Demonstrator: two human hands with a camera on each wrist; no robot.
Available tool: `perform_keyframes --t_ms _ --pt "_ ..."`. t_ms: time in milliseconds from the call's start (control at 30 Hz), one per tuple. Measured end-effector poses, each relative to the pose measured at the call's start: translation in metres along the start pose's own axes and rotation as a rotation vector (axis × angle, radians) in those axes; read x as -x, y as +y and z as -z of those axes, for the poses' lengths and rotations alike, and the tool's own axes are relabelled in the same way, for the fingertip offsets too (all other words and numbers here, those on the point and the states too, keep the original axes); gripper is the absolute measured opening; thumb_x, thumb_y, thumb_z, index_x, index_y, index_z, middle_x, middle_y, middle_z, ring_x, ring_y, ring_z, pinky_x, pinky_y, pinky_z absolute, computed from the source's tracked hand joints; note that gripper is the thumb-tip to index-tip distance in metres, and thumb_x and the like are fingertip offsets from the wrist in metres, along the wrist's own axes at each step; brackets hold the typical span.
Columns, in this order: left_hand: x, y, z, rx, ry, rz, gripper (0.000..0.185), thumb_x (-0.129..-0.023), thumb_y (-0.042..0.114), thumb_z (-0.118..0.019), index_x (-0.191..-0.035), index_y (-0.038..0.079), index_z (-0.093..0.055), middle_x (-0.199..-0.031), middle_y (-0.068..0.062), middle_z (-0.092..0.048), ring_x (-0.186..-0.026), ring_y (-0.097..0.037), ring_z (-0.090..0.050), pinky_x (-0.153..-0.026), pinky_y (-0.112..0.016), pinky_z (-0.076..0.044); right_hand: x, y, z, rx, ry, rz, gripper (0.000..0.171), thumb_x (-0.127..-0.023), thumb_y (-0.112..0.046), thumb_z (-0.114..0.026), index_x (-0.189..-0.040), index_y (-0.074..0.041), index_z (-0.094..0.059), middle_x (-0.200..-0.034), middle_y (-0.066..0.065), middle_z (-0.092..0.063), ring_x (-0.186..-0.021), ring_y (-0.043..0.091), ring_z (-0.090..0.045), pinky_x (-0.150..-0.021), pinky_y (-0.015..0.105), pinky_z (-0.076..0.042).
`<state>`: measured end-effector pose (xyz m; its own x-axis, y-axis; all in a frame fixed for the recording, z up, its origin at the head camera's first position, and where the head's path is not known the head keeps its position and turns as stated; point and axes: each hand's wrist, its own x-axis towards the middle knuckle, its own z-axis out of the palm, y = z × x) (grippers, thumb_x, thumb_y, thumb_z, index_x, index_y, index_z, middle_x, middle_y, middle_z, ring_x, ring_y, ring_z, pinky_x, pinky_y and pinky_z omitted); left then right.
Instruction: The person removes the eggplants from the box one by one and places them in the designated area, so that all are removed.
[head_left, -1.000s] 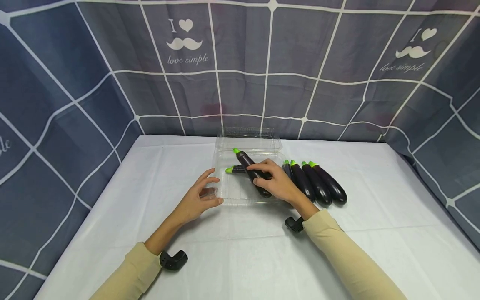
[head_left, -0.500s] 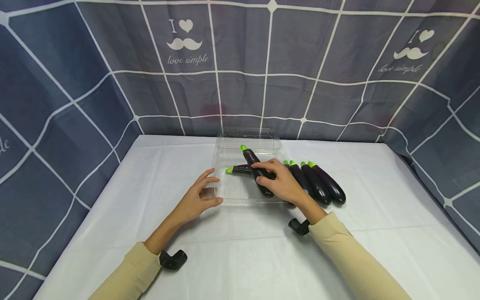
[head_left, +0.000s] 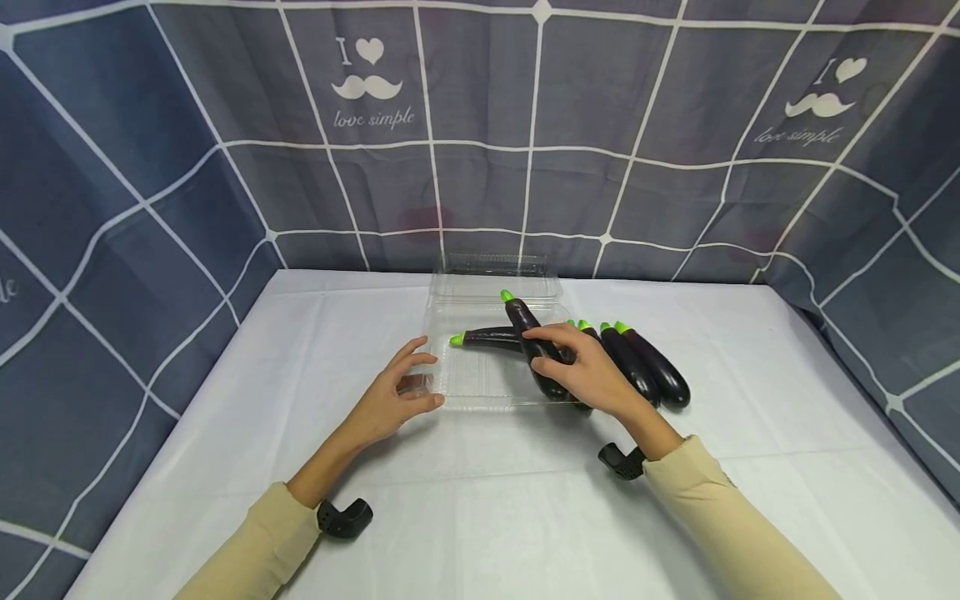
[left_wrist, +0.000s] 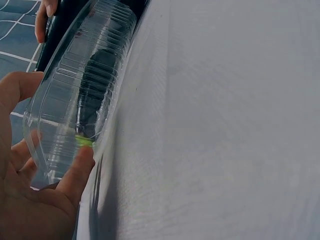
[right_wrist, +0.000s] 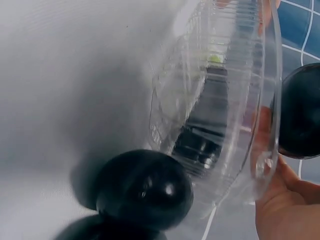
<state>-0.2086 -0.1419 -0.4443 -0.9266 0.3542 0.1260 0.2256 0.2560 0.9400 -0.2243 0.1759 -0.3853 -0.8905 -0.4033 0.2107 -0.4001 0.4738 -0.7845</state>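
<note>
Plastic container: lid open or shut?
Open: the lid is folded back on the far side of the container, leaving the eggplant inside uncovered.

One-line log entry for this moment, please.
right hand: holds eggplant above clear container | left hand: at container's left side | lid: open | inside: another eggplant | right of container: more eggplants

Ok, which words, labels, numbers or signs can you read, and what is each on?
"I", a heart, a moustache, "love simple": on the curtain, back left.
"I", a heart, a moustache, "love simple": same curtain, back right.
Lettering at the curtain's far left edge: cut off, too blurred to read.
No text is readable on the eggplants or the plastic box.
</note>
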Motion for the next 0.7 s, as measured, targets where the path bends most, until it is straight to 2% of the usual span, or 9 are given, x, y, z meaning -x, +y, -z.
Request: perform_keyframes --t_ms 200,367,500,700 --pt "-0.001 0.000 0.001 0.001 -0.002 0.002 0.056 -0.087 0.015 -0.076 -0.134 -0.002 -0.052 -0.163 -0.007 -0.016 -0.129 -0.046 -0.044 -0.103 -0.053 -0.042 0.004 0.003 0.006 -0.019 0.016 -0.008 0.036 -0.095 -0.020 -0.066 -0.131 -0.013 -0.065 -0.133 0.002 -0.058 -0.124 0.023 -0.050 -0.101 0.051 -0.040" --pt "-0.002 0.000 0.001 -0.007 0.001 0.005 0.056 -0.087 0.016 -0.077 -0.134 -0.001 -0.052 -0.162 -0.006 -0.017 -0.128 -0.046 -0.045 -0.103 -0.053 -0.042 0.009 0.002 0.012 -0.015 0.029 -0.010 0.035 -0.095 -0.013 -0.061 -0.130 -0.015 -0.065 -0.125 0.002 -0.060 -0.111 0.021 -0.051 -0.091 0.046 -0.042" --pt "-0.002 0.000 0.001 -0.013 0.004 0.009 0.056 -0.086 0.016 -0.077 -0.134 -0.001 -0.052 -0.162 -0.006 -0.017 -0.127 -0.046 -0.046 -0.103 -0.054 -0.042 0.013 0.002 0.016 -0.009 0.042 -0.002 0.035 -0.093 -0.010 -0.063 -0.127 -0.014 -0.067 -0.119 0.003 -0.060 -0.102 0.021 -0.051 -0.085 0.043 -0.043" --pt "-0.001 -0.001 0.001 -0.018 0.006 0.006 0.056 -0.087 0.016 -0.077 -0.134 -0.001 -0.052 -0.162 -0.006 -0.017 -0.127 -0.046 -0.046 -0.103 -0.053 -0.043 0.017 0.005 0.020 -0.019 0.052 -0.008 0.034 -0.092 -0.010 -0.065 -0.126 -0.011 -0.068 -0.125 0.005 -0.058 -0.114 0.021 -0.051 -0.090 0.045 -0.049"
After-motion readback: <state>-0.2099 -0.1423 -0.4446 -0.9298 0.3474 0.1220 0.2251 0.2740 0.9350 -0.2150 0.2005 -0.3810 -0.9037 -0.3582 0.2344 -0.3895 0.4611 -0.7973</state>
